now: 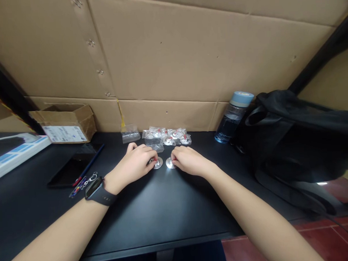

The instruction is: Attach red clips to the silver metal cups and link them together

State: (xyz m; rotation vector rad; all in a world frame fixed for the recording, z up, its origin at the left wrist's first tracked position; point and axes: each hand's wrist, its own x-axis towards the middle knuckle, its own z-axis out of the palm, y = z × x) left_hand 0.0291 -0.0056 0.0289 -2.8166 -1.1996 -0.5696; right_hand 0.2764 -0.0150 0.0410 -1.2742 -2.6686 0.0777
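Note:
My left hand (138, 159), with a dark watch on the wrist, is closed in a pinch at a round silver metal disc (159, 163). A bit of red shows at its fingertips. Close by on the right, my right hand (189, 160) pinches a second round silver disc (169, 163). Both discs are at the black tabletop, a small gap apart, and the fingers partly cover them. Just beyond the hands lie several clear plastic packets (169, 140) holding similar silver discs with red parts. An apparently empty clear bag (130, 134) lies left of them.
A cardboard box (65, 125), a dark tablet (74, 165) and a keychain (88, 181) are on the left, near a white-and-blue case (19, 152). On the right stand a tilted blue-capped bottle (232, 118) and a black bag (301, 136). A cardboard wall (188, 60) closes the back.

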